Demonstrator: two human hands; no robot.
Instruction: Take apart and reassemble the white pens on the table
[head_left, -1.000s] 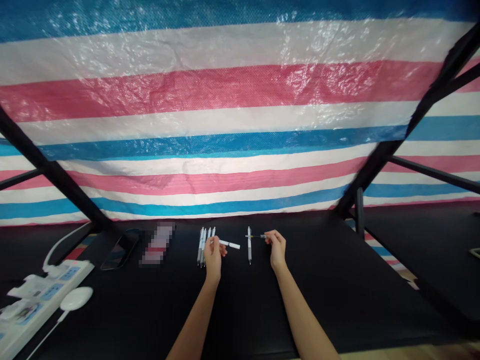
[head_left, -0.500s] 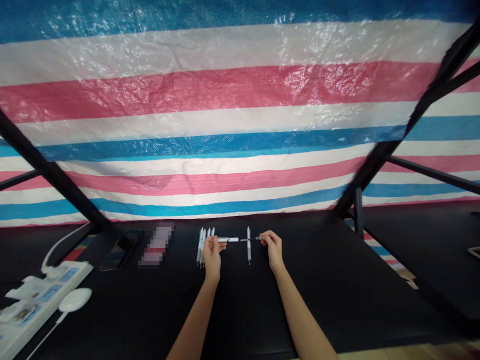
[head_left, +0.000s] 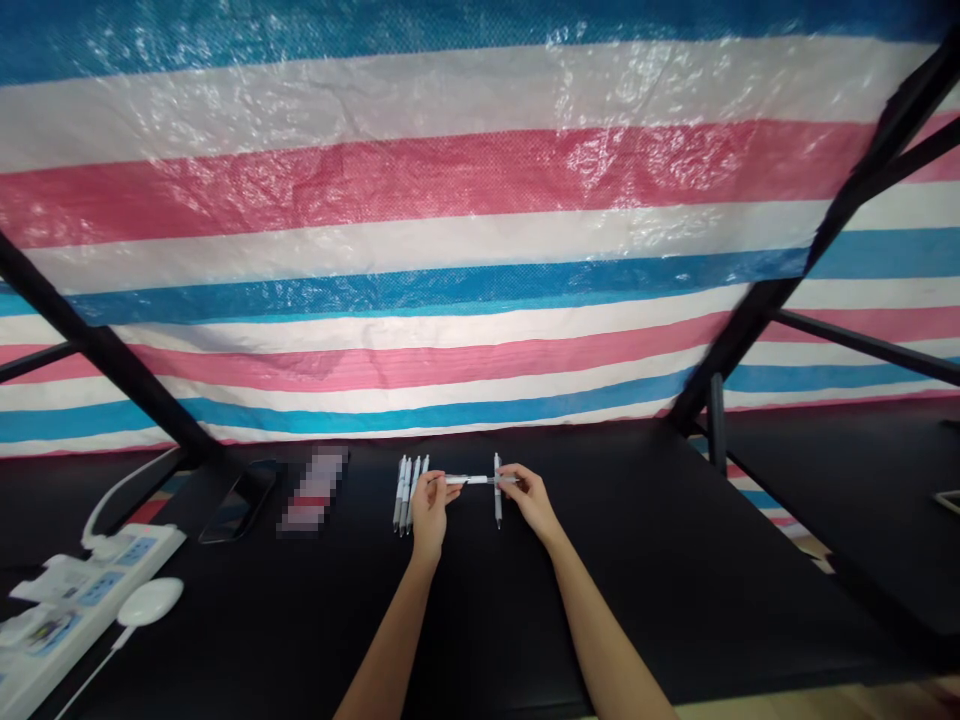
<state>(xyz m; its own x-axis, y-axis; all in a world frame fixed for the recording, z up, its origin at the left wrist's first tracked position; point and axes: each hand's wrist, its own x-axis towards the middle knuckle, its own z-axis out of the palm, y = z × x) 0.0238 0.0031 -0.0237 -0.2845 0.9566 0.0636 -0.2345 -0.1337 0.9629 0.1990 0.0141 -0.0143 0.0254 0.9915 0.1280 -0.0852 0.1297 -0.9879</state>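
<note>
My left hand [head_left: 429, 505] pinches the left end of a white pen barrel [head_left: 465, 480] held level above the black table [head_left: 480, 600]. My right hand [head_left: 529, 497] pinches a thin refill [head_left: 504, 480] at the barrel's right end; the two parts meet between my hands. Several white pens [head_left: 409, 490] lie side by side just left of my left hand. A single white pen [head_left: 497, 495] lies on the table under the held parts, between my hands.
A dark phone [head_left: 238, 500] and a blurred card [head_left: 313, 490] lie to the left. A white power strip [head_left: 67, 590] and a white puck-shaped charger [head_left: 150, 598] sit at the far left. Black frame bars [head_left: 757, 320] cross a striped tarp [head_left: 480, 230] behind.
My hands have come together: the refill in my right hand moved left and now meets the barrel held by my left hand, which was tilted a second ago and is now level.
</note>
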